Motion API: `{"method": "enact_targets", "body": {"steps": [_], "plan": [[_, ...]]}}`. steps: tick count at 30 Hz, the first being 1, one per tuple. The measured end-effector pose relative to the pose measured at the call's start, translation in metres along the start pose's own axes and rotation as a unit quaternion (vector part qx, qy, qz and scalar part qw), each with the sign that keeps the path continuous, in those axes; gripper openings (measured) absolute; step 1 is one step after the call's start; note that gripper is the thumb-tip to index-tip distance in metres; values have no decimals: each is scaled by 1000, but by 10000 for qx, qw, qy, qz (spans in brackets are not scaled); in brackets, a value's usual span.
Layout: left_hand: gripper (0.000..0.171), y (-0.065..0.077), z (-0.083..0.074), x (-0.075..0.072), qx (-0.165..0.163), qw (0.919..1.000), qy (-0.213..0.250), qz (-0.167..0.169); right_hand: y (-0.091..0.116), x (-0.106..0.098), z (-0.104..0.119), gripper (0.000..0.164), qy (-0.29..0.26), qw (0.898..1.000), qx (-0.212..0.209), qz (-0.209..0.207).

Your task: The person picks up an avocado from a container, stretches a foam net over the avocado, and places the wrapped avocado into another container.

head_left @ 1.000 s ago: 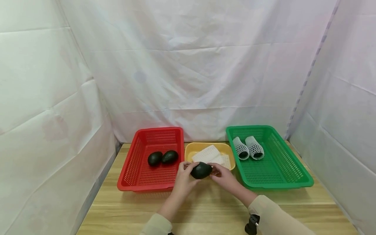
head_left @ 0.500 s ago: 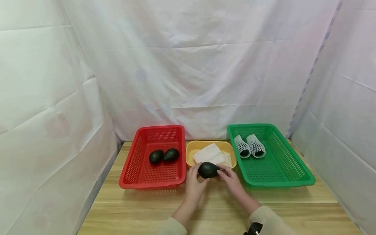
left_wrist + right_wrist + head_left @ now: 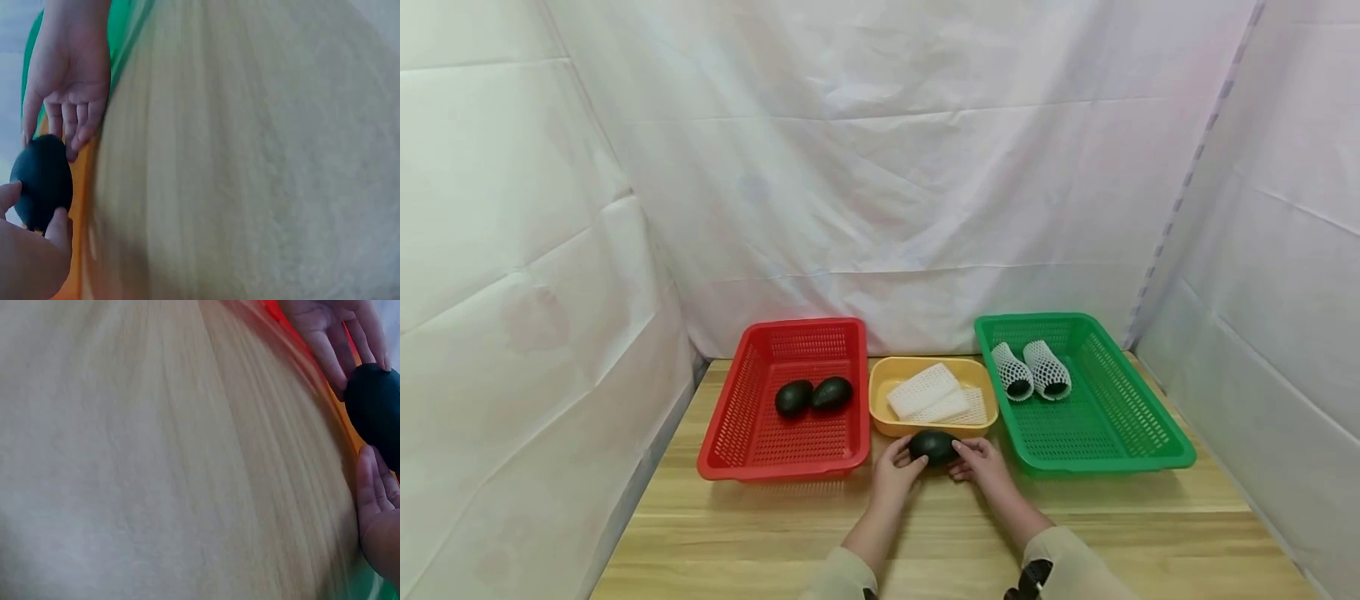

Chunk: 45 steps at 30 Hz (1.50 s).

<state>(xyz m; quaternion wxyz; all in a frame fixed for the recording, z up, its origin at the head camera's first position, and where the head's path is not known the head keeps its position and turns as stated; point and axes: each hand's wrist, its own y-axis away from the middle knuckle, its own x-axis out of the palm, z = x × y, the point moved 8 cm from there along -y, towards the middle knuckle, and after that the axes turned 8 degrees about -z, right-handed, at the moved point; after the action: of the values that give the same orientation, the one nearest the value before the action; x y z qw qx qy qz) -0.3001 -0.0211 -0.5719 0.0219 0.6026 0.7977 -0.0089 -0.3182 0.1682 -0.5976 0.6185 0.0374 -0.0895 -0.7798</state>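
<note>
Avocado (image 3: 932, 448), dark and smooth, is held sideways between two hands, just in front of the yellow tray (image 3: 887, 425), its length running left to right along the tray's near wall. The left hand (image 3: 892, 475) pinches its left end between thumb and fingers. The right hand (image 3: 988, 468) meets its other end, digits nearly straight and the tips touching the skin; its palm stands away from the fruit. Whether the underside touches the table (image 3: 955, 550) cannot be told.

Inside the tray lie flat white nets (image 3: 928, 394), overlapping one another. Left of the tray is the red basket (image 3: 775, 450), with two bare avocados (image 3: 793, 398) side by side in it, touching. Right of the tray stands the green basket (image 3: 1090, 433), where two netted avocados (image 3: 1047, 371) lie next to each other, dark ends facing the near side. Behind the tray hangs white cloth (image 3: 812, 183). Pale cuffs (image 3: 1067, 550) cover both forearms, in front of the tray.
</note>
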Motion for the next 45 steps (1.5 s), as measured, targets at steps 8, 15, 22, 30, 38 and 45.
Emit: {"method": "enact_targets", "body": {"steps": [8, 15, 22, 30, 38, 45], "plan": [[37, 4, -9, -9, -504, 9959, 716, 213, -1, 3, -2, 32, 460, 9983, 91, 333], [33, -3, 21, -11, -715, 9931, 777, 518, -4, 4, -20, 37, 402, 9950, 178, 896], [39, -5, 34, -3, -785, 9905, 725, 864, -1, 0, -14, 41, 635, 9932, 94, 969], [46, -10, 35, -1, -961, 9882, 774, 905, -5, 0, -11, 40, 1150, 9891, -12, 922], [44, -13, 28, 0, -946, 9857, 926, 1046, -9, -1, -8, 41, 1100, 9899, 28, 897], [43, -16, 30, -1, -969, 9857, 943, 1011, -12, -1, -9, 41, 925, 9923, 75, 815]]}}
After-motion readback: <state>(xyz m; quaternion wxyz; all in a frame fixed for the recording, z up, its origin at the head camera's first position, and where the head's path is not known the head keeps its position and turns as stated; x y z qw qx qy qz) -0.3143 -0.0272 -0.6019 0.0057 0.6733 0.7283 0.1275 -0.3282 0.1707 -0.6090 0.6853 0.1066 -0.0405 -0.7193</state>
